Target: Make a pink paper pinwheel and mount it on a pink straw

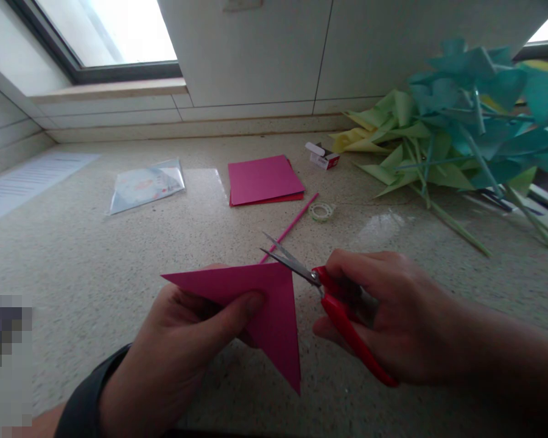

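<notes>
Left hand [178, 334] is pinching the pink paper [276, 319]; right hand [406, 310] is holding scissors [338, 307], parted blades [296, 266] pointing leftward at the paper's corner.

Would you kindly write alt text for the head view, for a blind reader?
A left hand holds a pink paper triangle; a right hand grips opened red-handled scissors at the triangle's upper right corner. Behind, on a speckled counter, lie a pink stick, tape, stacked paper, a small box and paper flowers.
</notes>
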`<move>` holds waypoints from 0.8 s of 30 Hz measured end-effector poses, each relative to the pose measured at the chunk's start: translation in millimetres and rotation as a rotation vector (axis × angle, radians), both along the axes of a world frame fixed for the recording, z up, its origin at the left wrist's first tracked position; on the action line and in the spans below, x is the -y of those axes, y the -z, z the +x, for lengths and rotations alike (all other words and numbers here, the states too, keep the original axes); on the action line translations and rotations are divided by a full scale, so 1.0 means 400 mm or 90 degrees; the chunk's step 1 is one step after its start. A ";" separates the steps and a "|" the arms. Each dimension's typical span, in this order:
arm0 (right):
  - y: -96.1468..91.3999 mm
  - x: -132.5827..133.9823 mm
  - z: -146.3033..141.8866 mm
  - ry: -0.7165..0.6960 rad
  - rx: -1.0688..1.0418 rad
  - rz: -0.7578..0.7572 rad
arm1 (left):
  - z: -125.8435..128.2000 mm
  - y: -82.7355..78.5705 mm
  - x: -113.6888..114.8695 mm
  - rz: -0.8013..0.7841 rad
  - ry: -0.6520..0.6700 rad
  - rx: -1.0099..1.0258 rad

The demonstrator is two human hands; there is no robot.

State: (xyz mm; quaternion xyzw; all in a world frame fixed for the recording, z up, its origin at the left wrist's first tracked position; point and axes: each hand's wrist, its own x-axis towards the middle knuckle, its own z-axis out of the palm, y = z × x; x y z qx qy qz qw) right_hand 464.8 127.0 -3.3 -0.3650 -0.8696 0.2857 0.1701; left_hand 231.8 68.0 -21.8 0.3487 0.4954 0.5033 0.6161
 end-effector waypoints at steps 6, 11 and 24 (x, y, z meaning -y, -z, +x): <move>0.002 0.002 0.002 0.004 -0.005 0.035 | 0.003 -0.003 -0.004 -0.003 -0.008 -0.022; -0.001 0.003 0.000 0.002 0.002 0.038 | 0.008 -0.009 -0.006 -0.009 -0.020 -0.009; 0.004 0.004 -0.001 -0.002 -0.002 0.041 | 0.004 -0.006 -0.001 -0.010 -0.003 -0.006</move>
